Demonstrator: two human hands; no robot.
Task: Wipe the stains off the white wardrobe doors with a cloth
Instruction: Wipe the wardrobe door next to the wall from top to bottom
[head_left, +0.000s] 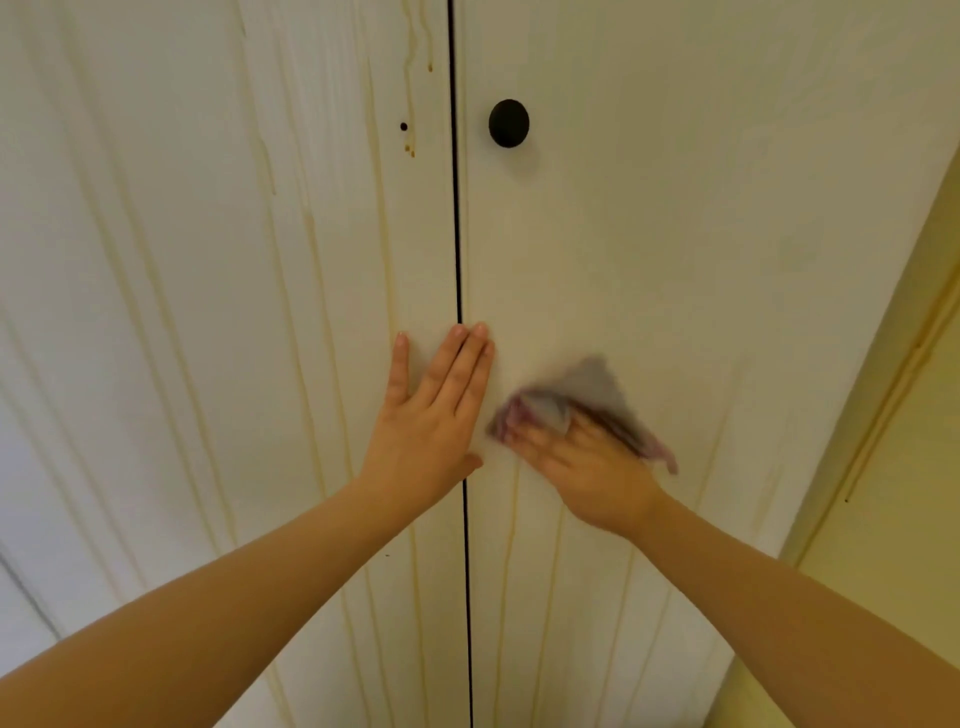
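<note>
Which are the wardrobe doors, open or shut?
Shut: left door and right door lie flush, only a thin dark gap between them, left hand flat across it.

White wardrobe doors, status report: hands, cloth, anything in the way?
Left hand flat across door seam. Right hand pressing grey-purple cloth on right door. Yellowish drip streaks on left door. Round black knob above, clear.
</note>
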